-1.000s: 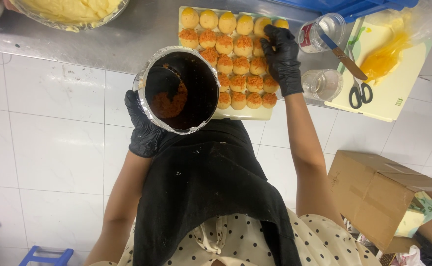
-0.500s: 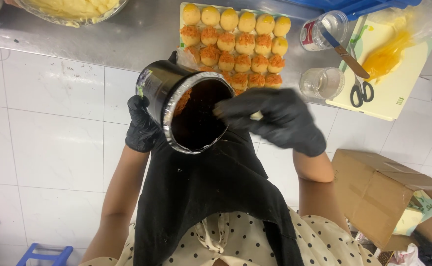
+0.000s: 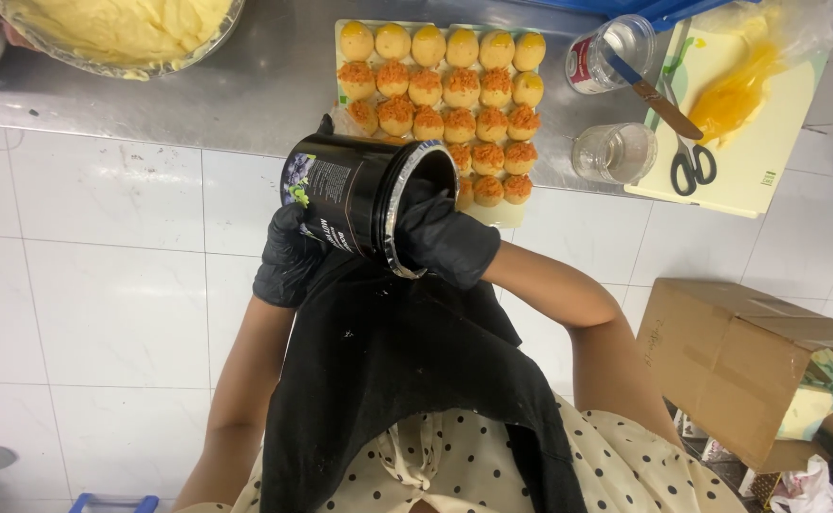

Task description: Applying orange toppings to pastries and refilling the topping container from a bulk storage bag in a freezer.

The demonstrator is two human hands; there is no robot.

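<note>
Left hand, black-gloved: grasps the black tub from below, tilted, its mouth toward the right hand.
Right hand, black-gloved: fingers reach into the tub's mouth; whether they pinch anything cannot be told.
Tray of round pastries: just beyond both hands, near the steel counter's edge.
Glass jar, scissors: beyond the right hand, apart.
Cardboard box: beside the right elbow.
</note>
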